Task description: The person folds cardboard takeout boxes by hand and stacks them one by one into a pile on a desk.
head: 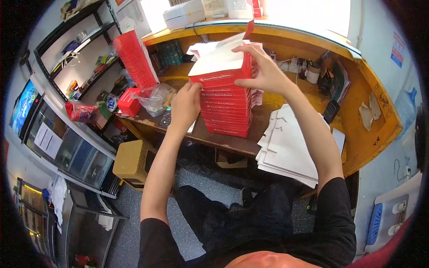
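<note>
A tall stack of nested red cardboard boxes [225,114] with white printed writing stands near the front edge of the desk. The top red box [216,76] shows its white inside, and a flap rises at its back. My left hand [186,106] grips that box's front left corner with thumb and fingers. Across its right side, my right hand [264,68] has the thumb on the front face and the fingers on the rim behind. Flat white cardboard sheets [288,144] lie in a pile under my right forearm, overhanging the desk edge.
Another leaning stack of red boxes [135,58] stands at the back left. Beside it are a single red box [130,101] and a clear plastic bag [156,98]. A woven stool [131,162] is below left. A dark phone-like device [331,111] rests at right.
</note>
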`<move>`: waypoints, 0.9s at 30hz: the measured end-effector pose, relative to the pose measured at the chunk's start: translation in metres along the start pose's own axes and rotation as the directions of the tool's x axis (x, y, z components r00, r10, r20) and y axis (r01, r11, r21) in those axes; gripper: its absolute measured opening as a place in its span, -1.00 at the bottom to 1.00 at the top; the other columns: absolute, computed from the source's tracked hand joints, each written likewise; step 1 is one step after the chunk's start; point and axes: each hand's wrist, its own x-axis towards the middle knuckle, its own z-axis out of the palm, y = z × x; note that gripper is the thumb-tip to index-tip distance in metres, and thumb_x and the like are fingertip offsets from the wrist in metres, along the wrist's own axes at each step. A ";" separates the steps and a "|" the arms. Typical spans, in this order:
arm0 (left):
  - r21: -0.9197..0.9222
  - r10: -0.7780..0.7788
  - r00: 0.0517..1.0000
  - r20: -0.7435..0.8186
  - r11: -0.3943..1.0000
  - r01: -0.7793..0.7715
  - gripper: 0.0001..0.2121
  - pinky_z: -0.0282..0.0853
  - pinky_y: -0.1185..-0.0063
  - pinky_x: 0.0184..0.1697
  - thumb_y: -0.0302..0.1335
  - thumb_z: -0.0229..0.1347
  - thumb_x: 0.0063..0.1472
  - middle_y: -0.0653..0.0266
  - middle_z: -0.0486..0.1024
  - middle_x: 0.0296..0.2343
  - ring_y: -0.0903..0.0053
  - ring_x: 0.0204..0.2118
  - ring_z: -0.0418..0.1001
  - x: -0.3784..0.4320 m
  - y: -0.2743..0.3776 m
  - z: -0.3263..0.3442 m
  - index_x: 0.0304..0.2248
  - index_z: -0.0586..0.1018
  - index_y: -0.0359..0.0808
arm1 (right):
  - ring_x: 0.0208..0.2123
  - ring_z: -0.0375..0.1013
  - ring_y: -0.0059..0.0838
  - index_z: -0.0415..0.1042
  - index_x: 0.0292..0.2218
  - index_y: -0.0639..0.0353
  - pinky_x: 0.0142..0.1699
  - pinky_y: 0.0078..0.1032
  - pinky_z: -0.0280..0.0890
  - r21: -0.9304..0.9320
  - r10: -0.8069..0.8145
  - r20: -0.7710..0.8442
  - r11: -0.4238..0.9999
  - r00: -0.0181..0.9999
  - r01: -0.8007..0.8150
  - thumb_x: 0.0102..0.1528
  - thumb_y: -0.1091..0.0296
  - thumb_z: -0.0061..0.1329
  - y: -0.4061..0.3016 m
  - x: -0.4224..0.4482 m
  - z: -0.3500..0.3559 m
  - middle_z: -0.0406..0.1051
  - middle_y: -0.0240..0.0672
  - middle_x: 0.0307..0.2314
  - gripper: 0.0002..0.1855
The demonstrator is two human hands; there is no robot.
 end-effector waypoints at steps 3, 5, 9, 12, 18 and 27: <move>-0.132 -0.107 0.994 -0.023 0.986 0.103 -0.83 0.43 0.27 -0.27 -0.54 0.10 0.26 0.05 0.53 -0.34 0.10 -0.27 0.55 -0.011 -0.009 -0.005 -0.15 0.51 -0.30 | 0.13 0.33 0.08 0.30 0.19 -0.16 0.23 -0.14 0.28 0.036 0.030 -0.057 0.999 0.998 -0.028 -0.13 0.00 0.37 -0.010 0.001 0.030 0.22 0.07 0.10 -0.12; -0.255 -0.224 0.974 -0.026 0.944 0.210 -0.80 0.42 0.30 -0.25 -0.52 0.12 0.27 0.05 0.52 -0.32 0.13 -0.26 0.54 -0.006 -0.005 -0.011 -0.13 0.49 -0.33 | 0.11 0.35 0.12 0.30 0.19 -0.15 0.23 -0.12 0.27 -0.019 0.096 -0.076 0.995 0.992 -0.098 -0.13 -0.04 0.36 -0.020 -0.001 0.043 0.25 0.07 0.04 -0.12; -0.091 0.080 0.957 -0.278 0.990 -0.109 -0.62 0.32 0.30 0.01 -0.28 0.32 0.15 0.07 0.47 -0.20 0.14 -0.15 0.45 0.026 0.033 -0.032 -0.16 0.50 -0.33 | 0.05 0.36 0.23 0.25 0.22 -0.21 0.16 0.01 0.27 -0.187 0.043 -0.186 0.979 0.982 -0.078 -0.14 -0.08 0.35 -0.016 -0.008 0.060 0.27 0.16 -0.02 -0.07; -0.099 0.098 0.992 0.085 0.991 -0.090 -0.66 0.41 0.34 -0.16 -0.29 0.34 0.11 -0.01 0.54 -0.39 0.17 -0.24 0.53 0.037 0.051 -0.039 -0.27 0.58 -0.39 | 0.07 0.33 0.22 0.21 0.24 -0.21 0.15 0.04 0.25 -0.209 0.058 -0.222 0.972 0.973 -0.105 -0.14 -0.04 0.33 -0.024 -0.013 0.083 0.27 0.19 -0.02 -0.04; -0.069 -0.039 0.965 0.258 0.996 0.058 -0.73 0.42 0.29 -0.23 -0.36 0.25 0.17 -0.12 0.54 -0.42 0.05 -0.32 0.53 0.048 0.052 -0.040 -0.30 0.56 -0.44 | 0.07 0.35 0.08 0.31 0.11 0.15 0.14 -0.07 0.27 -0.125 -0.057 -0.353 0.992 0.934 0.013 -0.04 0.16 0.30 -0.031 -0.021 0.066 0.34 0.02 -0.04 -0.26; 0.074 0.032 0.982 0.184 0.996 -0.046 -0.72 0.42 0.19 -0.20 -0.32 0.24 0.20 -0.12 0.54 -0.42 -0.04 -0.29 0.52 0.052 0.059 -0.030 -0.34 0.54 -0.43 | -0.15 0.45 -0.09 0.53 -0.31 0.21 -0.01 -0.17 0.30 -0.135 -0.053 -0.024 0.990 0.998 0.049 0.12 0.37 0.12 -0.013 -0.031 0.055 0.44 -0.22 -0.26 -0.88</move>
